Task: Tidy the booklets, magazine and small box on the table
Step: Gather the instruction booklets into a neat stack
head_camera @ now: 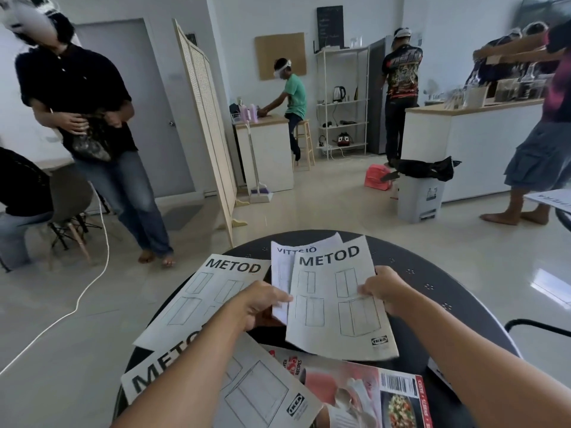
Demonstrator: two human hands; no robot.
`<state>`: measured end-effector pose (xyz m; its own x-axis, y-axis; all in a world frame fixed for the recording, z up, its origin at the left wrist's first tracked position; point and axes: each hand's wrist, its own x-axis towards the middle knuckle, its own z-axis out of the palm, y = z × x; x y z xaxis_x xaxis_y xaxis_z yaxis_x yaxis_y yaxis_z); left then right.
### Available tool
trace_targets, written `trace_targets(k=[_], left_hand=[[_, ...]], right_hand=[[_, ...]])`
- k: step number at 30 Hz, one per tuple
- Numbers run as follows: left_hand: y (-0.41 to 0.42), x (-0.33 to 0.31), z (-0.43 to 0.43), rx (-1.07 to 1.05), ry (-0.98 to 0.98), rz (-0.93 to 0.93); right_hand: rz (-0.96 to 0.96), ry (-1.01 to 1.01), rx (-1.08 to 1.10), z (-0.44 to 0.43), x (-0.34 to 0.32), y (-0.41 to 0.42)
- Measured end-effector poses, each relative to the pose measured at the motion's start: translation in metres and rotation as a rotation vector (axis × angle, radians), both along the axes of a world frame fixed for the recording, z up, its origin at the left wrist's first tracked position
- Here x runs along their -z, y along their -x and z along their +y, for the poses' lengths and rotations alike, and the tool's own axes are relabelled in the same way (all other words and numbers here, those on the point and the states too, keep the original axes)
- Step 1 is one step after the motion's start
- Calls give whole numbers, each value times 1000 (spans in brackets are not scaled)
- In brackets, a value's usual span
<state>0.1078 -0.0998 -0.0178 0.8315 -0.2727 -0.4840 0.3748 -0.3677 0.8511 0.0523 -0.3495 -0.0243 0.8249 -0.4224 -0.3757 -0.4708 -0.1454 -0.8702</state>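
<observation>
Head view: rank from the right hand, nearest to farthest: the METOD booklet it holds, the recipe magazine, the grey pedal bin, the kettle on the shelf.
1. METOD booklet, in the right hand grip, centre of the table.
2. Recipe magazine, near table edge, below the hand.
3. Grey pedal bin, on the floor beyond the table, right.
4. Kettle, on the white shelf at the far wall.

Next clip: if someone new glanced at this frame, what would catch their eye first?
Probably the bold METOD booklet at centre, gripped at its side edges by the left hand and right hand above the round dark table, with a VITTSJÖ booklet tucked behind it. Two more METOD booklets fan out to the left, and a colourful recipe magazine lies nearest the camera.
</observation>
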Motion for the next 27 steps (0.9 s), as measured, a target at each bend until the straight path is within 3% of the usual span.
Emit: trace_targets(k=[2,6,11,21,27], left_hand=[[3,0,0,-22,-17,-52],[16,6,-10,-45,-226,-209],[20,11,-24,-82,-228,-366],[6,5,-59,-86,-361,-389],[-2,13,-65,-45,-568,-497]], right_hand=[[-18,-7,-7,1,2,3],[-119,9,-4,8,3,5],[-96,127,-83,4,-4,1],[-163,341,-18,-28,-10,-20],[-143,410,21,-31,4,-21]])
